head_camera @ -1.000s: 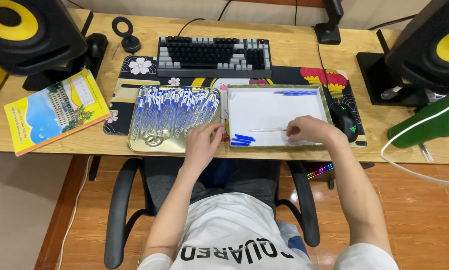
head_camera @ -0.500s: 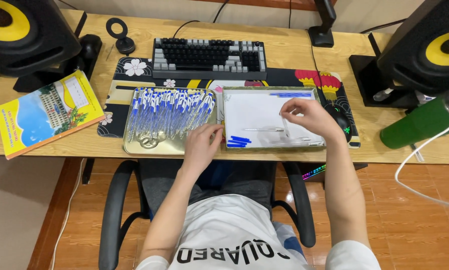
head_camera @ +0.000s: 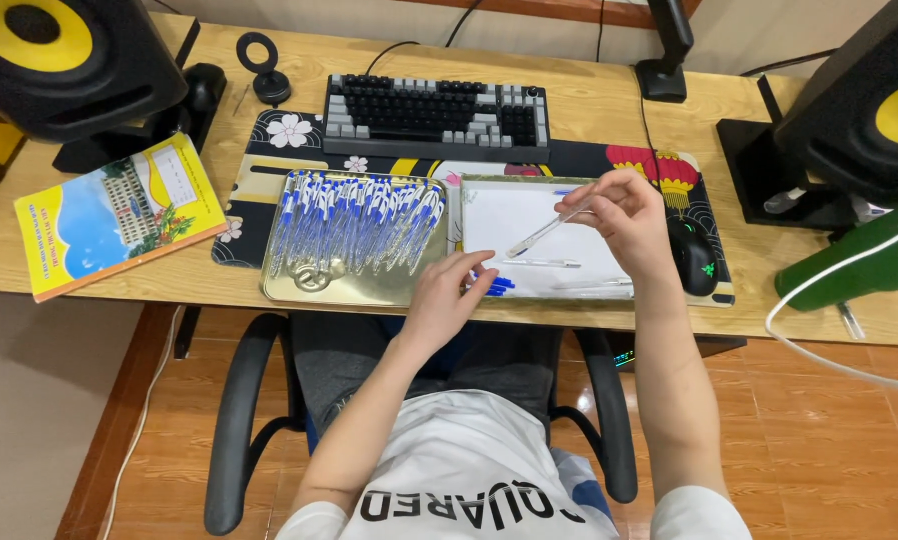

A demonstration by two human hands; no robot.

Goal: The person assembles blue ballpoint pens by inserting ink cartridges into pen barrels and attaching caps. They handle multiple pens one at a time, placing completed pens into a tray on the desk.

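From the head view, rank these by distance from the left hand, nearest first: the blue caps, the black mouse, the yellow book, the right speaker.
Measured from the left hand:
1. Blue caps, at its fingertips on the white tray.
2. Black mouse, to the right on the mat.
3. Yellow book, far left on the desk.
4. Right speaker, far right at the back.

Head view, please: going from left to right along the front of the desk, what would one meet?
Yellow booklet → gold tray of blue-capped pens → left hand → white tray → right hand holding a clear pen barrel → black mouse → green bottle.
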